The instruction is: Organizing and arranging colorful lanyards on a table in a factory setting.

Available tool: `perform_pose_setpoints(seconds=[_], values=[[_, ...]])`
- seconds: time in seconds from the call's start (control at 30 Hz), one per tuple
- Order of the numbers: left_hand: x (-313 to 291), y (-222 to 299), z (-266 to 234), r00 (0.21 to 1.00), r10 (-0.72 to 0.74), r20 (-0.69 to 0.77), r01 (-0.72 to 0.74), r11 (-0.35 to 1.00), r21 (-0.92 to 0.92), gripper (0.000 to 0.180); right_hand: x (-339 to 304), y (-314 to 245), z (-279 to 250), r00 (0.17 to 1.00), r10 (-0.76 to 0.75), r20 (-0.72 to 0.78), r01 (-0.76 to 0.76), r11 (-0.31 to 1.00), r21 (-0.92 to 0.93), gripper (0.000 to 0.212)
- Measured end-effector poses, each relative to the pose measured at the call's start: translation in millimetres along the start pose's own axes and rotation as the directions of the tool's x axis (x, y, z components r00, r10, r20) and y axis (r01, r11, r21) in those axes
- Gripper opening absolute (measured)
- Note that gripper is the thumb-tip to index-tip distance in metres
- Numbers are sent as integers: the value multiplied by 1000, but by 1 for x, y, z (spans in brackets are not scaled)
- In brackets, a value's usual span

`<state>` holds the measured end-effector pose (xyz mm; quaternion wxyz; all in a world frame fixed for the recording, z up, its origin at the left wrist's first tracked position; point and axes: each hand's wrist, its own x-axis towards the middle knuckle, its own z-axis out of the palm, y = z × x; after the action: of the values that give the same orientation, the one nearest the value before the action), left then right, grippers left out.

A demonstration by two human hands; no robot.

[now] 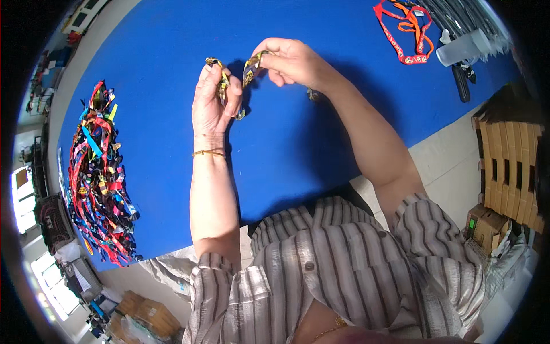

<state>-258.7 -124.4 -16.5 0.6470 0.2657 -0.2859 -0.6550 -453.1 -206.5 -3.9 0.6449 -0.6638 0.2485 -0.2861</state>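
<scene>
Above the blue table (275,149), I hold a narrow black-and-yellow patterned fabric strap (250,71) in both hands. My left hand (209,106) pinches part of it, with a length running between thumb and fingers and an end hanging below. To the right, and a little higher, my right hand (291,62) grips another stretch between thumb and fingertips. A short dark end shows under my right wrist. My fingers hide some of the strap, so I cannot tell whether it forms one loop.
A long heap of multicoloured straps (100,183) lies along the table's left side. Red and orange straps (404,34) rest at the far right, near a clear plastic-wrapped bundle (464,49) and a black-handled tool (461,83). Stacked brown cardboard (510,166) stands beyond the right edge.
</scene>
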Motion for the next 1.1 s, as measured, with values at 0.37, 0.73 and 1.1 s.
perform_pose_setpoints(seconds=[0.37,0.73,1.1], values=[[-1,-7,13,994,-98,39,85,962,259,21,3,10,-1,997,22,68,-15,996,-92,29],[1,-8,10,992,-127,6,119,944,307,23,5,14,3,997,68,-30,-65,992,107,15],[2,-9,12,988,-125,-85,146,933,329,23,5,20,11,991,-110,-73,117,988,100,20]])
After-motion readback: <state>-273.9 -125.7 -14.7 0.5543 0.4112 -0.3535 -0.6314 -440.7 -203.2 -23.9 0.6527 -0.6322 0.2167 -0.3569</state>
